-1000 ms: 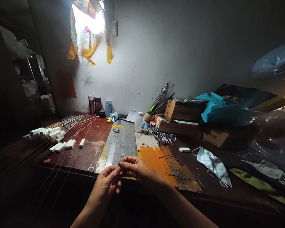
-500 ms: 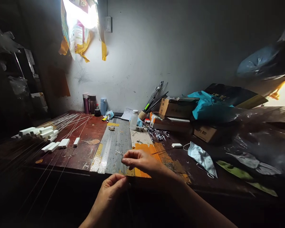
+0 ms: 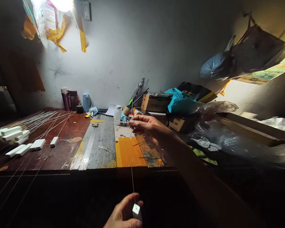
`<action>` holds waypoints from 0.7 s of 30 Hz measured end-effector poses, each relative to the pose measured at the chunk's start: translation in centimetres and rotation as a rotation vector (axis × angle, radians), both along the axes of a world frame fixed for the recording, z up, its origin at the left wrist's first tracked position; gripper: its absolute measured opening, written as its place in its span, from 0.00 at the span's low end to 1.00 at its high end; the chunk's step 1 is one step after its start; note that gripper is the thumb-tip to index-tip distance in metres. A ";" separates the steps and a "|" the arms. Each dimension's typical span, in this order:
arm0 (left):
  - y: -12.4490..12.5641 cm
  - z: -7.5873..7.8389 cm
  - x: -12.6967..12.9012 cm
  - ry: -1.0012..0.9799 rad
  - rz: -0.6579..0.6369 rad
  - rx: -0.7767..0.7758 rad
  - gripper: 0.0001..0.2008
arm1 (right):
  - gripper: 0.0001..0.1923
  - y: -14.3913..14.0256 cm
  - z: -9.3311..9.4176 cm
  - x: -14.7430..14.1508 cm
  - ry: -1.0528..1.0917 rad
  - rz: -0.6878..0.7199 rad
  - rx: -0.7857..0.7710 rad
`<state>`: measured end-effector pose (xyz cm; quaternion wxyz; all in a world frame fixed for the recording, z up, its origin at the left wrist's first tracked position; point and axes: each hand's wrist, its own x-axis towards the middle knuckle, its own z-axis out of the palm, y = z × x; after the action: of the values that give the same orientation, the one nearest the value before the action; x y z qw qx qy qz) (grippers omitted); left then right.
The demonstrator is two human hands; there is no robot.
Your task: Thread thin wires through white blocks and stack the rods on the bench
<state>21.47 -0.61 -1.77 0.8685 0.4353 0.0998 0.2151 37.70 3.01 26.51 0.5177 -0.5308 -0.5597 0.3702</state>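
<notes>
Left hand (image 3: 122, 213): you grasp white block (image 3: 137, 214), in front of orange sheet (image 3: 123, 152).
Right hand (image 3: 149, 125): you pinch thin rod (image 3: 133, 182), above orange sheet.

Dark-red table (image 3: 58, 160) with white blocks (image 3: 37, 144), blue flask (image 3: 86, 103)

A lamp (image 3: 63, 4) at the upper left burns out to pure white and spreads a cool pool of light over the grey wall (image 3: 118, 50), which dims toward the upper right, while a second, yellower glow (image 3: 242, 95) shows at the right. The tabletop (image 3: 61, 155) is moderately lit, with glare on the ruler (image 3: 87, 155) and glints on the clear plastic (image 3: 228, 142), but the space below its front edge is almost black, so the white block (image 3: 136, 210) stands out brightly there. Both sides look stretched and smeared; the middle is fairly sharp.
</notes>
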 end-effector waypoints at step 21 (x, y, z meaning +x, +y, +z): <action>9.0 13.7 -10.6 0.131 0.861 0.025 0.26 | 0.06 7.1 -13.5 -4.0 -0.821 -0.098 -0.204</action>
<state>10.85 8.38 11.94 0.6862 0.3771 0.3247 0.5306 33.74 10.13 13.00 0.2139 -0.7085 -0.6540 0.1566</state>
